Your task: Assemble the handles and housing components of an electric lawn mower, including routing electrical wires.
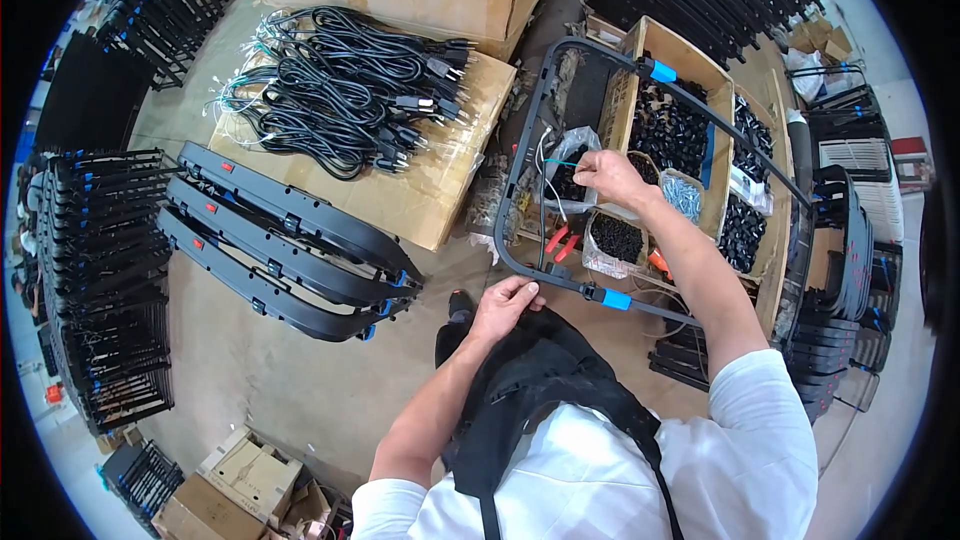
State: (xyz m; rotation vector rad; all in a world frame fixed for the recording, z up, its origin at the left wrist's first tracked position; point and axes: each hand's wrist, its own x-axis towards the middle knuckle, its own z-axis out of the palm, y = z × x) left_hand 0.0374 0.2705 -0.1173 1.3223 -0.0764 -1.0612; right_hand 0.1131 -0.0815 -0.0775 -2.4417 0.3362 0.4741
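Currently one black frame [525, 135], two blue sleeves [617, 299]; left hand [504, 309] clamped on frame, right hand [612, 178] pinching one green wire [560, 162]

We see that the black tubular frame [604, 51] has bright blue plastic sleeves [617, 299], the thin wire [562, 162] is green, and our short-sleeved shirt [590, 455] is plain white.

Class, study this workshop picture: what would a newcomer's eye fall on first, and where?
Probably the heap of black power cords on cardboard at upper left. Then the black tubular frame right of centre: the left hand holds its near edge, the right hand pinches a green wire. At upper right, a wooden bin holds small black parts.
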